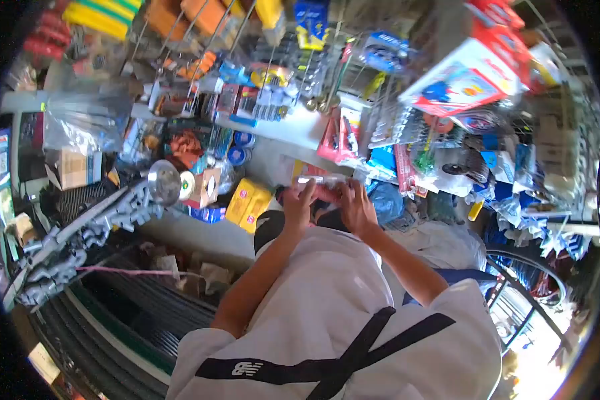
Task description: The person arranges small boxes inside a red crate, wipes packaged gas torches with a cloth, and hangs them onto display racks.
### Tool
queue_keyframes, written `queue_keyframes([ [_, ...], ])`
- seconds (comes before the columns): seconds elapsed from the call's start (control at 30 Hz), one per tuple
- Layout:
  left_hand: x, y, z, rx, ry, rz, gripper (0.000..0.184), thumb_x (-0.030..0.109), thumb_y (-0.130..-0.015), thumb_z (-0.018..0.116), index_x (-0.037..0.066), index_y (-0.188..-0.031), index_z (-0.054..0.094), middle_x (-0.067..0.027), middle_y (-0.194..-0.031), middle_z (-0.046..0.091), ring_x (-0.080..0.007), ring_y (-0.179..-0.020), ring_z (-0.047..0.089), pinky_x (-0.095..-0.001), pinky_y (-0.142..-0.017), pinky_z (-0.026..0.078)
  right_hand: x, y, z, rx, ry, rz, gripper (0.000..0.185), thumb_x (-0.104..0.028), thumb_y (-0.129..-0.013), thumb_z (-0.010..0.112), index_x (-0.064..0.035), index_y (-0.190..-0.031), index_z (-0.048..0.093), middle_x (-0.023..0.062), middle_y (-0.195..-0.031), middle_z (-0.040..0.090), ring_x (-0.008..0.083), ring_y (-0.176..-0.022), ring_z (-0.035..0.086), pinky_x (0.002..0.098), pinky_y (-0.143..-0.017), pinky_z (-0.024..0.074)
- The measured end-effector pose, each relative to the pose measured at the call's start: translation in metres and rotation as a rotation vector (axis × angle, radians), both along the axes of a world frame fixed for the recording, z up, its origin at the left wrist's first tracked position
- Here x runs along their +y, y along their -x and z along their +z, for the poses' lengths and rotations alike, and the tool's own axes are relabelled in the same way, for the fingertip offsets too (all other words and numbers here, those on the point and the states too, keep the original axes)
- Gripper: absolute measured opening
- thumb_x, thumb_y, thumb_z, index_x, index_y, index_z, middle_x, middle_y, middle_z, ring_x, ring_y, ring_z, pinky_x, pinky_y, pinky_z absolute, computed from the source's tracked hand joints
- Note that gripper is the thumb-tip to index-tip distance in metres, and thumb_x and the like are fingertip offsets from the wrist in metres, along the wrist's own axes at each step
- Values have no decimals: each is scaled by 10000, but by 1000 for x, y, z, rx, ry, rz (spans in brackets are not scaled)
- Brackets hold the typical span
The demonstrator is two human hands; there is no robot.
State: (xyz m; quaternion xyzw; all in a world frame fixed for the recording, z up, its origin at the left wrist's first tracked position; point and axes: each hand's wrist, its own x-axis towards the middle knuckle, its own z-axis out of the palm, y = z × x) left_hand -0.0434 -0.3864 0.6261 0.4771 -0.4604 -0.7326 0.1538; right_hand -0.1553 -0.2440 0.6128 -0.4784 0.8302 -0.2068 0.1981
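Observation:
In front of my waist I hold a small packet (323, 180) with a clear, shiny top edge and something reddish below it; its kind is hard to make out. My left hand (300, 205) grips its left end, the thumb along the near side. On its right end are the bent fingers of my right hand (358, 208). A yellow case (248, 205) with red round labels sits just left of my left hand. Beyond the packet lies a red and white package (339, 137), and a blue plastic bag (385, 203) is right of my right hand.
Packaged goods hang from wire racks ahead, including a large red and white box (470, 67). Blue-lidded tins (239, 150) stand ahead to the left. Metal brackets (90, 233) line a rail at left, above black ribbed tubing (107, 347). A metal frame (523, 293) stands at right.

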Motion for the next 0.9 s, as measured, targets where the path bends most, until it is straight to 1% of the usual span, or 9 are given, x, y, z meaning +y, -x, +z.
queue_keyframes([
  [0.13, -2, 27, 59, -80, 552, -182, 437, 280, -918, 636, -47, -1198, 562, -168, -1124, 608, -289, -1083, 563, -422, -957, 424, 37, 1, 52, 120, 187, -24, 601, -102, -800, 645, -56, -1356, 419, 246, -1319, 411, 420, -1074, 508, 475, -826, 537],
  [0.23, 15, 48, 124, -129, 487, -253, 294, 154, -922, 623, -53, -1129, 591, -148, -1110, 609, -245, -1043, 574, -381, -925, 437, 69, 10, 96, 94, 330, -62, 622, -253, -776, 722, -64, -1311, 468, 272, -1316, 406, 413, -1113, 484, 477, -897, 476],
  [0.33, 26, 67, 142, 393, 605, -477, 346, -13, -838, 688, -55, -1160, 568, -97, -1136, 595, -160, -1018, 567, -304, -855, 468, 101, 16, 132, 184, 603, -231, 691, -422, -763, 706, -40, -1289, 472, 275, -1321, 400, 408, -1134, 469, 517, -951, 391],
  [0.43, 44, 108, 186, 508, 477, -730, 362, -16, -843, 675, -53, -1179, 548, -89, -1123, 593, -144, -995, 565, -293, -815, 477, 102, 39, 179, 325, 840, -667, 576, -349, -835, 649, 11, -1254, 490, 265, -1244, 478, 378, -1140, 493, 478, -950, 400],
  [0.5, 56, 143, 224, 563, 429, -896, 366, -2, -853, 669, -56, -1190, 537, -94, -1118, 601, -148, -1005, 571, -297, -831, 480, 99, 56, 210, -167, 1004, -782, 522, -290, -874, 613, 49, -1247, 477, 227, -1102, 581, 266, -1012, 582, 386, -893, 451],
  [0.53, 63, 158, 240, 666, 358, -914, 341, 13, -859, 665, -60, -1171, 548, -103, -1107, 619, -159, -1030, 584, -310, -864, 481, 100, 68, 230, -151, 987, -761, 423, -225, -919, 562, 60, -1221, 481, 154, -927, 645, 156, -824, 621, 296, -761, 490],
  [0.57, 79, 169, 249, 780, 344, -740, 319, 26, -864, 660, -71, -1152, 563, -113, -1084, 638, -165, -1024, 600, -315, -883, 479, 97, 75, 235, -296, 1103, -818, 293, -155, -937, 569, 55, -1135, 518, 98, -835, 649, 105, -716, 611, 256, -640, 482],
  [0.67, 82, 195, 286, 817, 381, -833, 300, 57, -889, 649, -112, -1131, 595, -153, -1065, 670, -189, -980, 655, -330, -879, 516, 94, 97, 254, -153, 1190, -906, 135, -44, -913, 628, 41, -980, 546, 40, -698, 619, 53, -626, 569, 204, -550, 427],
  [0.9, 79, 240, 274, 696, 451, -778, 271, 179, -900, 670, -58, -1033, 666, -103, -937, 710, -129, -860, 667, -279, -756, 514, 89, 136, 246, -173, 1172, -955, 156, -98, -929, 638, 33, -887, 565, 35, -689, 622, 39, -638, 550, 217, -540, 424],
])
